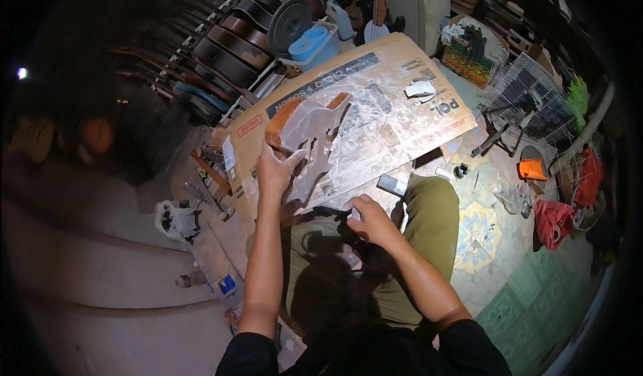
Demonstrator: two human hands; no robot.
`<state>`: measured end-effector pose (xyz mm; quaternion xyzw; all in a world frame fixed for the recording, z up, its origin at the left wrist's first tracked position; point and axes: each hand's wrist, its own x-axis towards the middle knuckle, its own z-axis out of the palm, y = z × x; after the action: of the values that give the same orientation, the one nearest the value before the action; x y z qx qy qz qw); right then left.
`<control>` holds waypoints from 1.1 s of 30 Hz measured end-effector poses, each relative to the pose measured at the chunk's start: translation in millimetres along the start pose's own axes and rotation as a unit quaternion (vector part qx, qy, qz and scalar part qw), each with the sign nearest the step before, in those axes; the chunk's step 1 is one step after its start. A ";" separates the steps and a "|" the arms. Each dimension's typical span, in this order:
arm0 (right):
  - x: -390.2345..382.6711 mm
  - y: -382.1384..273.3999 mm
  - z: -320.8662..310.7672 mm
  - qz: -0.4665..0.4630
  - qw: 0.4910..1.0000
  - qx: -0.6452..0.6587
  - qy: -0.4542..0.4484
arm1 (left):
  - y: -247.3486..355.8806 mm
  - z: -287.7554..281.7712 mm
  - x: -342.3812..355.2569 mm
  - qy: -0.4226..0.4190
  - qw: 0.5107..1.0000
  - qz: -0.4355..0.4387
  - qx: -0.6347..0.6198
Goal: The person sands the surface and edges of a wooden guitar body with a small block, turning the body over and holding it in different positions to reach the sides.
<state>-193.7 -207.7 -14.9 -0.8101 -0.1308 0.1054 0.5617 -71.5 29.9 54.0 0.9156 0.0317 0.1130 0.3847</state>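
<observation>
An unpainted-looking guitar body, dull grey on its face with orange-brown edges and cut-out cavities, is tilted up over the dusty cardboard sheet. At its near left edge my left hand grips it, thumb on the face and fingers around the side. Above my lap, my right hand is closed, apart from the body. A small pale piece shows at its fingertips, too little of it to name. White dust covers much of the cardboard. A folded white sheet lies on its far right part.
A grey block sits by my right knee. Many guitar bodies stand in a rack at the back left, beside a light blue tub. To the right are a wire cage, an orange container and a red bag.
</observation>
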 end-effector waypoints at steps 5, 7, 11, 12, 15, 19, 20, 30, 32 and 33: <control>4.1 1.1 3.0 0.006 1.000 -0.021 -0.012 | -5.4 -7.6 -2.5 -0.020 0.990 0.032 0.137; 5.2 6.7 4.6 -0.001 1.000 -0.018 0.003 | -0.2 -4.7 -0.7 -0.038 0.990 0.031 0.132; 7.1 12.4 8.9 -0.032 0.999 0.004 0.015 | 6.8 -5.7 3.3 -0.057 0.994 0.032 0.087; 7.0 11.4 8.6 -0.030 0.999 0.007 0.009 | 5.4 -4.9 3.6 -0.052 0.995 0.044 0.077; 6.5 9.1 7.3 -0.025 1.000 0.013 0.001 | 6.8 -2.3 -3.0 -0.013 0.998 0.027 0.057; 7.0 9.3 6.2 -0.010 1.000 0.008 0.007 | 21.9 6.5 -18.2 0.070 0.996 0.023 0.049; 7.7 8.8 5.8 -0.005 1.000 0.004 0.008 | 20.7 8.6 -19.2 0.077 0.996 0.010 0.045; 7.8 5.7 6.0 0.033 0.999 -0.018 0.005 | 5.7 25.7 -26.7 0.157 0.987 0.018 -0.010; 7.6 -0.7 3.7 0.055 0.998 -0.014 0.022 | -12.5 33.9 -32.8 0.173 0.985 0.003 -0.024; 7.6 -2.0 6.1 0.059 0.998 -0.007 0.032 | -23.7 36.3 -37.3 0.183 0.983 -0.006 -0.029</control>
<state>-188.7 -199.2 -15.4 -0.8231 -0.0658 0.1116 0.5529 -98.7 15.8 5.7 0.8677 0.1035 0.2770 0.3994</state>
